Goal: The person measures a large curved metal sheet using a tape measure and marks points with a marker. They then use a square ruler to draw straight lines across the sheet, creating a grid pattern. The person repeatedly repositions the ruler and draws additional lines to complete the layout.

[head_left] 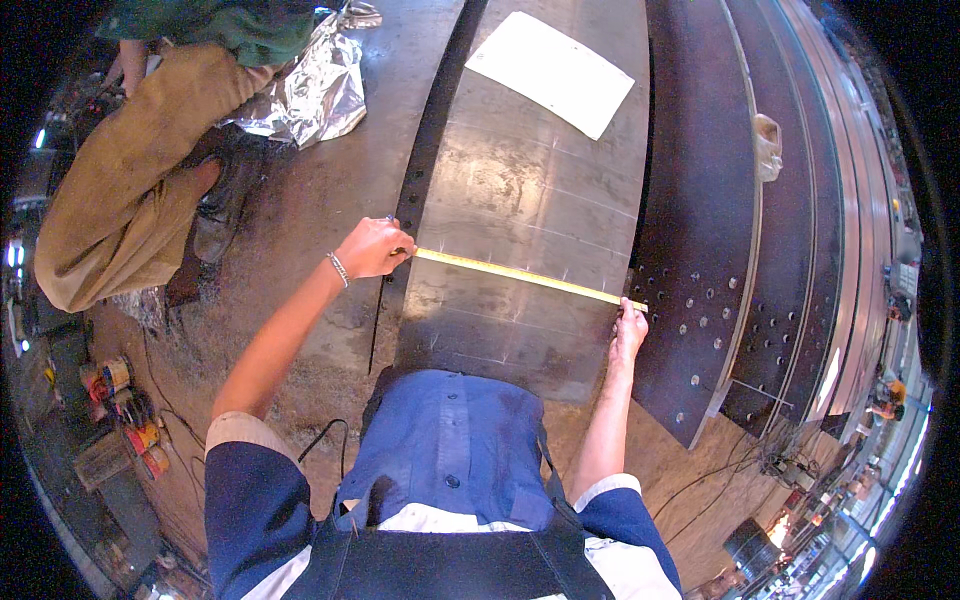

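Observation:
A yellow measuring tape is stretched across a grey steel plate marked with several thin chalk-like lines. At the plate's left edge my left hand is closed on one end of the tape; something small and dark shows at its fingers, too small to name. Over the right edge, my right hand pinches the tape near its other end, with a short piece sticking out past the fingers. Farther up the plate lies a white sheet of paper.
Dark steel beams with bolt holes stand along the right. A person in brown trousers sits at the upper left, beside crumpled silver foil. Cables run over the ground at lower right, and coloured reels lie at far left.

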The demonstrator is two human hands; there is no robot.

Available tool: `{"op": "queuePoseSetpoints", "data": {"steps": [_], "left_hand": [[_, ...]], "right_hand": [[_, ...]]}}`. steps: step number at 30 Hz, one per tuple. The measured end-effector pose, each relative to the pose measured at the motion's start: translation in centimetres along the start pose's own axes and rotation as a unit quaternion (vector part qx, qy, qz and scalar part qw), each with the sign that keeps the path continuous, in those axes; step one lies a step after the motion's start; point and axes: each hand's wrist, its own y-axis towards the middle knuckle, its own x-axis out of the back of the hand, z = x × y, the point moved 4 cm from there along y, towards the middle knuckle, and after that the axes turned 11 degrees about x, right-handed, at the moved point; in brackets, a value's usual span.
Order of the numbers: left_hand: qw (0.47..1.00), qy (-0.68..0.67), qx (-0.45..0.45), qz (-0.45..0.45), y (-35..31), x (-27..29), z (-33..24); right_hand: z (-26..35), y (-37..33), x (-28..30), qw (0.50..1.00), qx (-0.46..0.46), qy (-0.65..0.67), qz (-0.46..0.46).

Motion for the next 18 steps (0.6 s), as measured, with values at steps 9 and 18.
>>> {"op": "queuePoseSetpoints", "data": {"steps": [9, 18], "left_hand": [[1.0, 0.002, 0.012, 0.009, 0.3, -0.7, 0.4], [1.0, 0.005, 0.004, 0.01, 0.3, -0.7, 0.2]], "right_hand": [[-0.6, 0.5, 0.3, 1.0, 0.01, -0.007, -0.008], [-1.0, 0.5, 0.7, 1.0, 0.024, -0.012, -0.011]]}}
